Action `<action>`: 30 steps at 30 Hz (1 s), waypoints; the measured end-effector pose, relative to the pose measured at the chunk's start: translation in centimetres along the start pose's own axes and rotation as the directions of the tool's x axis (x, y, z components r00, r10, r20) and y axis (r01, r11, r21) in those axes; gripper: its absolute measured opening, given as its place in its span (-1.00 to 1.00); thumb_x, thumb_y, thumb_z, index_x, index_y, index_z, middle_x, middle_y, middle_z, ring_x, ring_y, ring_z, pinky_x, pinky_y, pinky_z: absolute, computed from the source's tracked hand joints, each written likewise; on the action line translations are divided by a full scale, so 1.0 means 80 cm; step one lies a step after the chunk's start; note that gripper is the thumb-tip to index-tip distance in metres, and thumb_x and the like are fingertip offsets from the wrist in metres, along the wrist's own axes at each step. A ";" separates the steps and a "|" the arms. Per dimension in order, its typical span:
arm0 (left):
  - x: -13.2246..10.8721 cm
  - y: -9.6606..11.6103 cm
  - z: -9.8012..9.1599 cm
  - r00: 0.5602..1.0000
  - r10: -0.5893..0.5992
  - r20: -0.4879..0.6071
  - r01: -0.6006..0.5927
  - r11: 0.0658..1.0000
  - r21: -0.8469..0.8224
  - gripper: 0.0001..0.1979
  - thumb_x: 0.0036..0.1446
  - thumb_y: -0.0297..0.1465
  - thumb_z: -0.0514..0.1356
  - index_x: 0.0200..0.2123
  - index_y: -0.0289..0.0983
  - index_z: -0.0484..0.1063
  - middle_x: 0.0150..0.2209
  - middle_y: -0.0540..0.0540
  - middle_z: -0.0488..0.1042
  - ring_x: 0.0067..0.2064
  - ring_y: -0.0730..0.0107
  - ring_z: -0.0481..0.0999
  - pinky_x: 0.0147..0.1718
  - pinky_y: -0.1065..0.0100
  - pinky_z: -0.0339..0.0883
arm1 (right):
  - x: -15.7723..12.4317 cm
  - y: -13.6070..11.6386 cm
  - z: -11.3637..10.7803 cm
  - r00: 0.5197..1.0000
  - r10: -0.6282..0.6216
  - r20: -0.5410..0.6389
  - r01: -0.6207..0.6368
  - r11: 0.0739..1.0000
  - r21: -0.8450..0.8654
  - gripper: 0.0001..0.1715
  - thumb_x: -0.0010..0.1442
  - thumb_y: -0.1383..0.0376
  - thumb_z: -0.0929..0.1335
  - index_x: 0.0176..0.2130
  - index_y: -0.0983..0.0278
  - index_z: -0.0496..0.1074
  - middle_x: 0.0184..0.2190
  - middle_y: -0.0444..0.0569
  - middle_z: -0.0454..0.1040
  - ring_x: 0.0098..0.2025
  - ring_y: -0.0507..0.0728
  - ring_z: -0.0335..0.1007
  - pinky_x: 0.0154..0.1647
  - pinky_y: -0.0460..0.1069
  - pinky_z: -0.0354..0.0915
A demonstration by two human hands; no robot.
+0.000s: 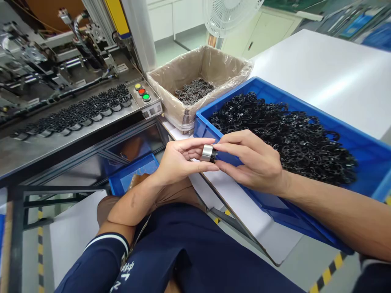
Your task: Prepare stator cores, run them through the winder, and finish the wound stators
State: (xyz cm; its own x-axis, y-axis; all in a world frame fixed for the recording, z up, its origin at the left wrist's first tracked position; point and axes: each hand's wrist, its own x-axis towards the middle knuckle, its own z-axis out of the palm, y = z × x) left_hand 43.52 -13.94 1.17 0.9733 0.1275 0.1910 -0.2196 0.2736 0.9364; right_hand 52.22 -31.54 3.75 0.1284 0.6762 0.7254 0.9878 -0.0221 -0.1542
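My left hand (174, 161) is closed round a short silver metal ring (207, 153), held sideways between the thumb and fingers in front of my body. A black plastic part (214, 156) sits at the ring's right end. My right hand (258, 162) pinches that black part with its thumb and fingertips, so both hands meet at the one small piece. How deep the black part reaches into the metal is hidden. Below and behind my right hand stands a blue bin (371, 156) heaped with black plastic parts (293, 138).
A plastic-lined box (171, 91) with small dark metal-looking parts (195, 91) adjoins the bin. On the left, a machine ledge (91, 129) carries rows of black-and-silver pieces (82, 110) beside a button panel (143, 95). A fan (224, 16) stands behind; a white table (330, 69) extends right.
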 end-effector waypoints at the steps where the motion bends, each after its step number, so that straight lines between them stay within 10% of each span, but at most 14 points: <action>1: 0.000 0.000 0.000 1.000 -0.010 -0.004 0.010 1.000 -0.004 -0.49 -0.28 -0.37 0.56 -0.16 -0.29 0.62 -0.32 -0.04 0.67 -0.32 0.37 0.67 -0.25 0.36 0.63 | -0.001 0.001 0.001 1.000 -0.005 -0.003 0.005 1.000 0.002 -0.66 0.22 0.41 0.44 0.00 0.23 0.40 -0.19 0.05 0.53 -0.13 0.13 0.54 -0.22 0.00 0.54; 16: -0.010 -0.005 -0.005 0.999 -0.037 0.005 0.037 0.997 0.072 -0.51 -0.22 -0.37 0.55 -0.12 -0.22 0.64 -0.23 -0.07 0.69 -0.24 0.32 0.68 -0.24 0.42 0.59 | -0.006 0.009 0.010 0.972 -0.235 -0.027 0.231 0.966 -0.113 -0.74 0.36 0.26 0.35 -0.04 0.39 0.43 -0.24 0.10 0.54 -0.18 0.11 0.51 -0.27 -0.01 0.49; 20: -0.010 -0.009 -0.011 0.999 -0.008 0.049 -0.003 0.975 0.222 -0.56 0.07 -0.35 0.40 0.06 -0.19 0.56 -0.03 -0.14 0.63 -0.17 0.39 0.65 -0.16 0.41 0.57 | 0.000 0.062 -0.010 0.992 0.061 0.110 -0.059 0.998 -0.024 -0.71 0.33 0.13 0.38 -0.10 0.29 0.52 -0.25 0.00 0.57 -0.21 0.07 0.51 -0.18 -0.01 0.48; 25: 0.004 -0.019 -0.037 0.998 -0.018 -0.055 0.031 0.970 0.243 -0.67 0.19 -0.30 0.31 0.02 -0.24 0.55 -0.09 -0.17 0.63 -0.23 0.41 0.63 -0.19 0.37 0.56 | -0.021 0.164 -0.027 0.699 0.670 0.250 -0.508 0.711 -0.487 -0.72 0.31 0.20 0.34 -0.17 0.27 0.61 -0.24 0.02 0.60 -0.21 0.18 0.51 -0.09 0.10 0.42; 30: 0.011 -0.028 -0.044 0.997 0.019 -0.076 -0.001 0.973 0.230 -0.66 0.09 -0.26 0.38 -0.06 -0.22 0.57 -0.12 -0.12 0.59 -0.27 0.47 0.56 -0.29 0.45 0.47 | -0.043 0.192 -0.005 0.600 0.676 0.428 -0.368 0.709 -0.602 -0.58 0.25 0.37 0.30 0.06 0.32 0.54 0.11 0.09 0.49 0.03 0.27 0.42 -0.04 0.10 0.38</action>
State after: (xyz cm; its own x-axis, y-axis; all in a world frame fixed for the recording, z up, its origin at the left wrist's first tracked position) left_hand 44.61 -11.11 -1.77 0.9611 0.2045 0.1856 -0.1990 0.0466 0.9789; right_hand 67.01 -34.52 -0.82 0.7066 0.7062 0.0443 0.7058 -0.7079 0.0276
